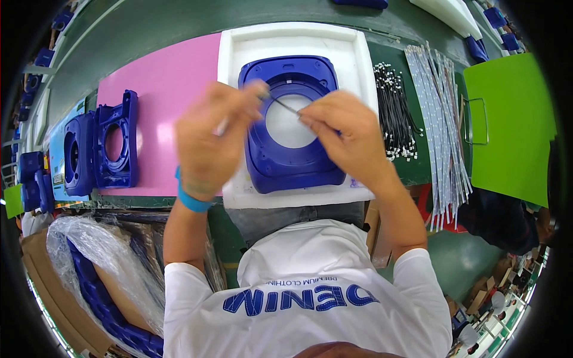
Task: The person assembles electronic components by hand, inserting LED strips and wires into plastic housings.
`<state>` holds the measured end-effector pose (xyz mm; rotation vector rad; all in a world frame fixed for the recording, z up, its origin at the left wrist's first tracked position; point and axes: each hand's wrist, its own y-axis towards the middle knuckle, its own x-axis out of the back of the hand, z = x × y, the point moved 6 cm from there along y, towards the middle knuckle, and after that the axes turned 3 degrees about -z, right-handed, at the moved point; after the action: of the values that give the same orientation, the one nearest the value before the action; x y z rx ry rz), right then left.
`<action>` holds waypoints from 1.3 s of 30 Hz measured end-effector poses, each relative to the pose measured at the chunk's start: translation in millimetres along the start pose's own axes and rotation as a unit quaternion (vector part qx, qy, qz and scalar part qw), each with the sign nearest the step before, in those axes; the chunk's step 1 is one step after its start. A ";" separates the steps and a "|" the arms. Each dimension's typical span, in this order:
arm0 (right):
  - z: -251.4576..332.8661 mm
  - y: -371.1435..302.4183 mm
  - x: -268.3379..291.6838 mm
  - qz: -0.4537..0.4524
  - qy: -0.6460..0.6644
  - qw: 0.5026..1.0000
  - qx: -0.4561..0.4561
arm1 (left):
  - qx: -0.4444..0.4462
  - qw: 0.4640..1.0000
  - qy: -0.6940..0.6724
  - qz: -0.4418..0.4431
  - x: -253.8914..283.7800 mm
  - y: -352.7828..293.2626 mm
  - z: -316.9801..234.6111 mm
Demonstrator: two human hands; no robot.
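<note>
Between my two hands runs a short, thin black cable (285, 106), above a blue plastic housing (292, 169) with a large round opening. My right hand (353, 132) is closed, pinching the cable's right end between thumb and fingers. Motion smears my left hand (212, 134), which wears a blue wristband (194, 198); its fingertips meet the cable's other end and appear closed on it. The housing lies flat in a white foam tray (233, 55). Any connectors at the cable's ends are hidden by my fingers or blurred.
To the right lie a bundle of black cables (394, 113) with white connectors and several light strips (439, 131). Beyond them is a green board (513, 125). Leftward, blue frame parts (116, 140) stand on a pink sheet (164, 107). Plastic-wrapped blue parts (101, 280) sit lower left.
</note>
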<state>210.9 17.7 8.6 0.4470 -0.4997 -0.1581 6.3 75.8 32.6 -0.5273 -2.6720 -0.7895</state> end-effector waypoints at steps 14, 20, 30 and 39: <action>-34.1 40.4 -30.2 -0.028 -0.225 0.955 0.193 | 0.050 0.995 -0.042 0.071 -25.5 -38.3 23.7; -40.9 39.7 -29.3 -0.046 -0.217 0.960 0.173 | 0.062 0.994 -0.056 0.067 -28.6 -39.3 30.1; -39.6 35.8 -28.4 0.021 -0.223 0.961 0.164 | 0.064 0.995 -0.020 0.078 -32.3 -43.6 27.1; -30.6 60.5 -25.8 0.036 -0.259 0.935 0.241 | 0.048 0.998 0.024 -0.026 -7.7 -37.2 32.3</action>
<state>206.0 89.7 0.8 0.8740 -1.0836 -0.0780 -8.6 63.2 -13.3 -0.4122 -2.6729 -0.6741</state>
